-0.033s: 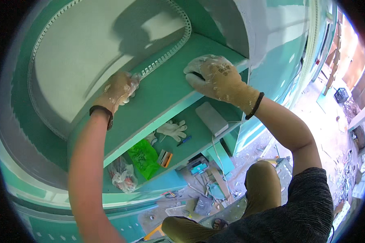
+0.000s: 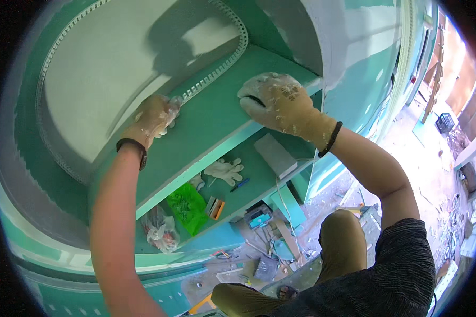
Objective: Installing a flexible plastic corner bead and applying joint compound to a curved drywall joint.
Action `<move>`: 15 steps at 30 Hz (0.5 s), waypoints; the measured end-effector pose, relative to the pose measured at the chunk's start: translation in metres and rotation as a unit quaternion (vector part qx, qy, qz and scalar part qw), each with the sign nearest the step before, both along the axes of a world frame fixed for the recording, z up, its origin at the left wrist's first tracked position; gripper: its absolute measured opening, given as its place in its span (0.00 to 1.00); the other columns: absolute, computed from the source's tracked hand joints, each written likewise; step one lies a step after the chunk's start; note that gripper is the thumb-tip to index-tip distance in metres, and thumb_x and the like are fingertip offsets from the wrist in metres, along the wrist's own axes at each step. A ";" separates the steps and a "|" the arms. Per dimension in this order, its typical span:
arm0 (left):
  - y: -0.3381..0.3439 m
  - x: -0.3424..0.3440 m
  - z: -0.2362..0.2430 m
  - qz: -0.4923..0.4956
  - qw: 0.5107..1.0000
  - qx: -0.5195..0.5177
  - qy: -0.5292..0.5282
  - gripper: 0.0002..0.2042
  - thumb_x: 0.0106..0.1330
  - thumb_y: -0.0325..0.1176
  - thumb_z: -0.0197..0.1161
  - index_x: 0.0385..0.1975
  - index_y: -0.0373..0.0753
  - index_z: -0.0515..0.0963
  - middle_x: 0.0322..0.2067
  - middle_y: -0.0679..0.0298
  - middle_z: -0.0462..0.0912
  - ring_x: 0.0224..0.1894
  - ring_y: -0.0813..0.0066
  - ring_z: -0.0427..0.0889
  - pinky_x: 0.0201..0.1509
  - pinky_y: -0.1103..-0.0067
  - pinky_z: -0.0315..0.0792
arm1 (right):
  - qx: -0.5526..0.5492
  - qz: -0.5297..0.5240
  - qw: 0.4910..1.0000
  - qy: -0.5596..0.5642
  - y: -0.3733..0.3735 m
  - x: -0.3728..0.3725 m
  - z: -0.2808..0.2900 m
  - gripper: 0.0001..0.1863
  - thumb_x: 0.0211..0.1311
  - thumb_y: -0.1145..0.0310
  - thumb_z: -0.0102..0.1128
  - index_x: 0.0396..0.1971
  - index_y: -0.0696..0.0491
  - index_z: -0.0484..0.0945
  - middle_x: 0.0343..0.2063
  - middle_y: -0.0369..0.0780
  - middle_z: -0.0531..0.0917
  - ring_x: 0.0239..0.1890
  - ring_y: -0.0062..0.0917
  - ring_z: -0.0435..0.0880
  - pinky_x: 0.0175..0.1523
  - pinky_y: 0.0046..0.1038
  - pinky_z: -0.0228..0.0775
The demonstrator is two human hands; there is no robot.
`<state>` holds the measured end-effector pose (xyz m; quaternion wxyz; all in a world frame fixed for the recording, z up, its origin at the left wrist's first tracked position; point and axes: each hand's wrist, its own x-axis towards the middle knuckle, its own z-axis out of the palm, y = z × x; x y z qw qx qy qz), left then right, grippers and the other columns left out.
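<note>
My left hand point(image 2: 154, 117), in a dusty work glove, grips a white perforated trim strip point(image 2: 212, 74) at the inner side of the green shelf point(image 2: 185, 150); the strip curves up and round the pale recessed panel point(image 2: 98, 74). My right hand point(image 2: 275, 108), gloved and marked with white compound, is closed near the shelf's front edge, fingers curled toward the thumb; what, if anything, is inside is hidden. On the lower level lie a spare white glove point(image 2: 223, 171), a green bag point(image 2: 186, 210), a grey block point(image 2: 275, 154), a blue pen point(image 2: 239, 185) and a crumpled plastic bag point(image 2: 164, 238).
My knees point(image 2: 342, 238) are below me, above a floor point(image 2: 222, 274) strewn with scraps, tools and boards. A small blue box point(image 2: 259, 218) sits under the shelf. A thin cable hangs from the lower level. A black crate point(image 2: 445, 123) and leaning timber point(image 2: 432, 90) stand at the right.
Very little differs: both hands and the trim strip have shifted only slightly, with the right hand's fingertips a touch further left.
</note>
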<state>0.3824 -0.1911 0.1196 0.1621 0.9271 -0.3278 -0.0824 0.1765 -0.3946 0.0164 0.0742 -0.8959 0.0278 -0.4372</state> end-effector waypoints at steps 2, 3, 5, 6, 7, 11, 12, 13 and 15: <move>-0.001 0.015 -0.003 -0.002 0.999 0.004 -0.034 0.17 0.72 0.46 0.60 0.32 0.36 0.80 0.22 0.65 0.78 0.20 0.76 0.74 0.24 0.76 0.71 | 0.036 -0.008 0.998 0.047 0.009 -0.005 0.003 0.16 0.65 0.57 0.57 0.39 0.51 0.87 0.44 0.42 0.88 0.47 0.40 0.86 0.56 0.41 0.76; -0.002 0.017 -0.005 0.003 1.000 -0.016 -0.016 0.16 0.72 0.45 0.60 0.32 0.36 0.81 0.22 0.65 0.79 0.20 0.76 0.75 0.25 0.76 0.71 | 0.038 -0.013 0.998 0.045 0.009 -0.006 0.002 0.16 0.65 0.57 0.57 0.39 0.51 0.87 0.44 0.42 0.88 0.47 0.40 0.86 0.56 0.41 0.76; 0.000 0.029 -0.010 -0.004 0.999 -0.035 -0.015 0.14 0.70 0.42 0.60 0.35 0.37 0.83 0.23 0.65 0.80 0.22 0.76 0.77 0.25 0.77 0.72 | 0.023 -0.022 0.998 0.056 0.009 -0.005 0.001 0.15 0.65 0.56 0.57 0.38 0.50 0.87 0.43 0.41 0.88 0.46 0.40 0.86 0.55 0.40 0.76; 0.001 0.036 -0.013 -0.006 0.999 -0.031 -0.020 0.14 0.70 0.42 0.60 0.35 0.37 0.83 0.23 0.65 0.80 0.22 0.76 0.77 0.25 0.77 0.72 | 0.027 -0.023 0.998 0.051 0.009 -0.004 0.001 0.15 0.65 0.56 0.57 0.38 0.50 0.87 0.43 0.41 0.88 0.46 0.40 0.86 0.55 0.40 0.76; 0.002 0.043 -0.016 -0.006 0.998 -0.061 -0.006 0.13 0.70 0.41 0.60 0.36 0.36 0.84 0.24 0.65 0.81 0.22 0.77 0.78 0.25 0.78 0.72 | 0.031 -0.015 0.999 0.041 0.009 -0.003 -0.001 0.15 0.65 0.56 0.57 0.38 0.50 0.87 0.43 0.41 0.88 0.46 0.40 0.86 0.55 0.40 0.76; -0.008 0.040 -0.016 0.007 0.998 -0.063 0.002 0.11 0.70 0.37 0.62 0.39 0.37 0.85 0.28 0.67 0.83 0.25 0.80 0.79 0.25 0.80 0.73 | 0.027 -0.020 0.999 0.031 0.002 -0.002 -0.010 0.15 0.64 0.56 0.58 0.38 0.49 0.87 0.42 0.41 0.88 0.46 0.40 0.86 0.56 0.40 0.76; -0.012 0.033 -0.015 0.045 0.998 -0.039 -0.015 0.11 0.70 0.37 0.62 0.39 0.37 0.85 0.29 0.67 0.84 0.26 0.81 0.79 0.25 0.81 0.73 | 0.034 -0.024 0.999 0.029 0.000 0.000 -0.013 0.15 0.64 0.56 0.58 0.38 0.49 0.87 0.42 0.41 0.88 0.46 0.40 0.86 0.56 0.40 0.76; -0.011 0.043 -0.019 0.027 0.995 -0.085 0.035 0.13 0.70 0.40 0.63 0.41 0.37 0.85 0.31 0.67 0.85 0.27 0.82 0.80 0.26 0.81 0.74 | 0.029 -0.021 0.999 -0.002 -0.003 0.002 -0.017 0.14 0.64 0.56 0.59 0.38 0.48 0.87 0.42 0.40 0.88 0.47 0.39 0.86 0.56 0.41 0.76; -0.009 0.050 -0.018 0.037 0.997 -0.066 0.023 0.14 0.71 0.42 0.63 0.42 0.36 0.84 0.32 0.66 0.86 0.27 0.80 0.81 0.27 0.80 0.74 | 0.035 -0.023 0.999 -0.034 -0.003 0.002 -0.027 0.14 0.63 0.56 0.60 0.39 0.47 0.87 0.42 0.39 0.88 0.48 0.38 0.86 0.56 0.42 0.76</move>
